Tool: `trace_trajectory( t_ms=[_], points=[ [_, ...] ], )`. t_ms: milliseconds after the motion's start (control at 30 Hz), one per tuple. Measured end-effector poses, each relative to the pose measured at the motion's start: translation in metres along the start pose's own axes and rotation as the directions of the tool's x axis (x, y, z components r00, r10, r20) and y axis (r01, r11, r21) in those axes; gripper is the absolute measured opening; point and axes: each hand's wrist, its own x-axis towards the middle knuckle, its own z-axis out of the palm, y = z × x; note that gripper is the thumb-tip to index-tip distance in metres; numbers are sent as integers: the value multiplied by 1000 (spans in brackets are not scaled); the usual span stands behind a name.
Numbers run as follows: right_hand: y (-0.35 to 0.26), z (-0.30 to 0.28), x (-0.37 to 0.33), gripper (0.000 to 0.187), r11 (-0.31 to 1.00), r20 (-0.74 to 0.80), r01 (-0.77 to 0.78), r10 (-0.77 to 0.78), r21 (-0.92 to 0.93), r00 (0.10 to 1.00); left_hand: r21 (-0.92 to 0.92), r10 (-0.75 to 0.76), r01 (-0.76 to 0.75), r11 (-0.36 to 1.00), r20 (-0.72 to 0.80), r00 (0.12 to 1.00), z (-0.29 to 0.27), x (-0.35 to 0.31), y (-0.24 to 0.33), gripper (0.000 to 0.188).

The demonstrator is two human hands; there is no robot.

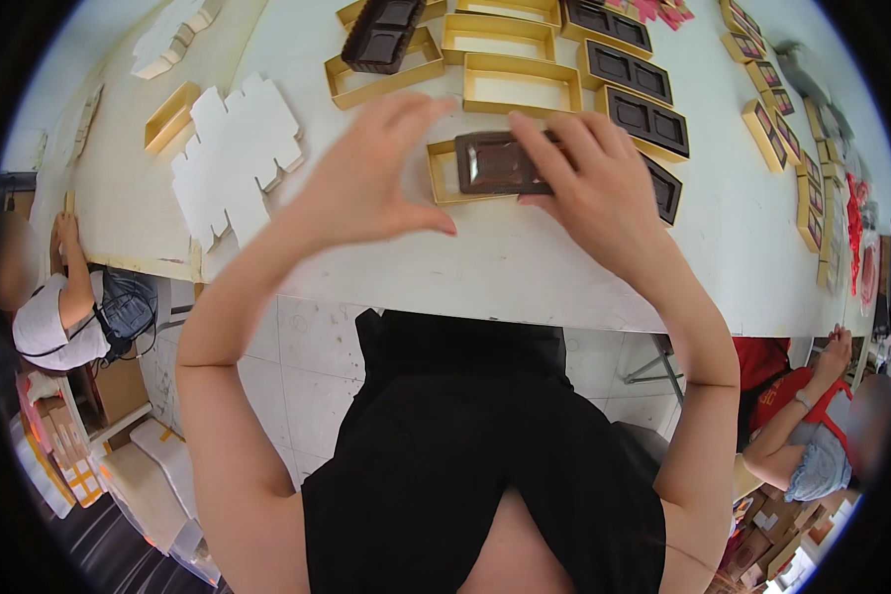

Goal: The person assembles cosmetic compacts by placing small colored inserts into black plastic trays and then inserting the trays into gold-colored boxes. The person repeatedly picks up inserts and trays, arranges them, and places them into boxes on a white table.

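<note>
My right hand [596, 183] grips a dark brown plastic insert tray [500, 163] by its right end, above a shallow gold paper box [442, 176]. The tray covers most of that box, and its right part is hidden under my fingers. To the left, my left hand [371, 178] is raised with thumb and fingers spread, slightly blurred, holding nothing. Beyond it, a stack of dark insert trays [381, 38] leans in another gold box [386, 77]. An open gold box [522, 84] without a tray lies just past my hands.
Gold boxes fitted with dark trays [643, 121] form a column at the right. Flat white die-cut cardboard sheets [236, 158] lie left, beside a small gold box [171, 117]. More small boxes [765, 134] line the far right. Co-workers sit at the left and right edges.
</note>
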Motion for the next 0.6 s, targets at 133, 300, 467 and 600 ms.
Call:
trace_trajectory(
  t_ms=[133,300,467,600],
  points=[
    [-8,28,7,67,958,56,-9,-7,285,998,-185,-101,95,978,-21,995,24,-18,3,64],
    [-7,16,5,57,894,-34,-90,117,439,993,-103,23,-36,994,-129,991,32,-20,-3,58],
    [-8,1,-5,32,819,89,-394,395,418,914,-126,1,-19,992,-141,990,34,-23,-2,61],
    [-5,27,-2,23,817,-126,-345,446,462,886,-177,7,-34,984,-155,988,36,-22,-3,55]
  ],
)
